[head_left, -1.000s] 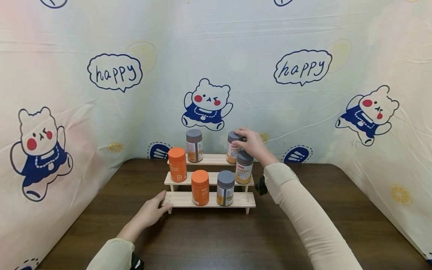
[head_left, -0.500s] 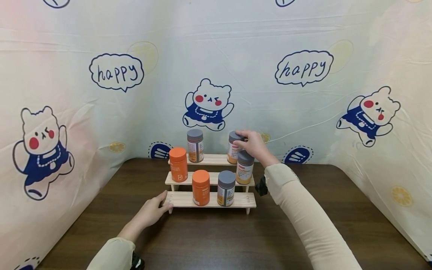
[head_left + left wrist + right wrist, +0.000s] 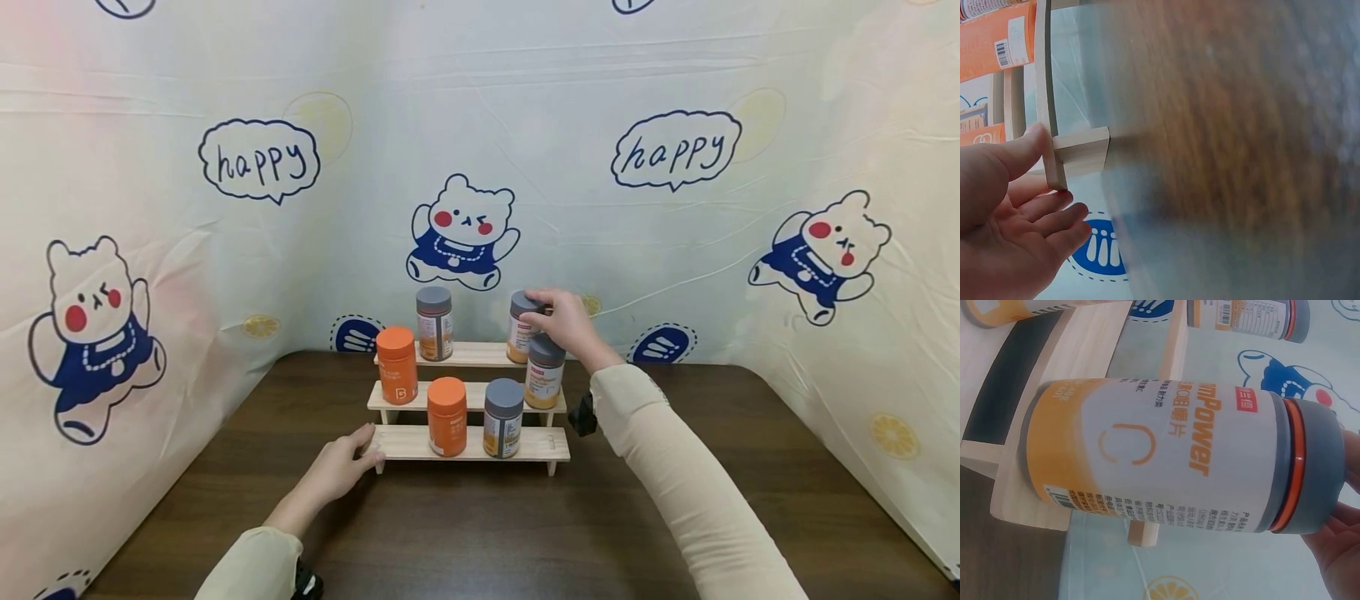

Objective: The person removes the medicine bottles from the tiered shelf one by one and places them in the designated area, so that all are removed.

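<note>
A three-tier wooden display stand (image 3: 405, 444) bears several supplement bottles. My left hand (image 3: 341, 468) grips the front tier's left end, with the thumb (image 3: 1025, 147) against its top face in the left wrist view. At the back right, my right hand (image 3: 567, 321) holds a grey-capped bottle (image 3: 519, 342) by its lid, upright on the top tier. Just in front, another grey-capped bottle (image 3: 542, 383) stands on the middle tier. That nearer bottle (image 3: 1154, 453) fills the right wrist view and hides the held one; only parts of my fingers (image 3: 1341, 540) show past its lid.
A grey-capped bottle (image 3: 434, 325) stands at the back left, an orange bottle (image 3: 397, 367) on the middle tier's left. The front tier bears an orange bottle (image 3: 447, 421) and a grey-capped one (image 3: 502, 421). Behind the brown table (image 3: 480, 533) hangs a printed cloth (image 3: 480, 108).
My right hand and the back right bottle have shifted very slightly to the right along the top tier. My left hand stays at the front tier's end.
</note>
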Demonstrator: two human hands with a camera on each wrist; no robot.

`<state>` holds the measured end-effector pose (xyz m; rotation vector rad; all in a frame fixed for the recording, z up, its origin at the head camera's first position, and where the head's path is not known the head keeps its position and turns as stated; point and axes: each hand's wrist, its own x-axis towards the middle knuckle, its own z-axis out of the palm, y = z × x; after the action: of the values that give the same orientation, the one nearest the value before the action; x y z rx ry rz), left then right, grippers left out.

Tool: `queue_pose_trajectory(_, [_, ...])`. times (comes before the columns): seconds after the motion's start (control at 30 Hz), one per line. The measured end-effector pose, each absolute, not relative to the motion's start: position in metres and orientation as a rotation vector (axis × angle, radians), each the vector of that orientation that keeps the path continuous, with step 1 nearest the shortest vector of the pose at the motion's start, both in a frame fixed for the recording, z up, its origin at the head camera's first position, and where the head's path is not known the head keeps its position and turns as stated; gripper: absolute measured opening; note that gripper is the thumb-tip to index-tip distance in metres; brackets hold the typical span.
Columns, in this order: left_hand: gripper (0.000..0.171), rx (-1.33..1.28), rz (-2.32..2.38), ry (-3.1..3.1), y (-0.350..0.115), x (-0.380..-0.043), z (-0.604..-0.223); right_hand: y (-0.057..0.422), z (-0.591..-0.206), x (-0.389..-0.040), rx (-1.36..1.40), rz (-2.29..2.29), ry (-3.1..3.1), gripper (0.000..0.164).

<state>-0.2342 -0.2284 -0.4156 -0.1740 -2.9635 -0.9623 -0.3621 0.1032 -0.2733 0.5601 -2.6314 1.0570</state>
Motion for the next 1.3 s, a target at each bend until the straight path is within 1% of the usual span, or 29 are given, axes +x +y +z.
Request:
queue_pose_trajectory(0.63, [0.053, -0.181, -0.994, -2.937, -0.226, -0.237, -0.414, 0.133, -0.251, -0.351, 0.592, 1.197, -2.426, 0.044])
queue_pose_trajectory(0.93, [0.053, -0.179, -0.988, -2.943, -0.226, -0.236, -0.413, 0.148, -0.241, -0.350, 0.553, 1.246, -2.384, 0.046])
queue_pose_trajectory(1.3, [0.053, -0.185, -1.001, -2.939, -0.227, -0.235, -0.412, 0.177, -0.247, -0.348, 0.512, 1.223, -2.391, 0.048])
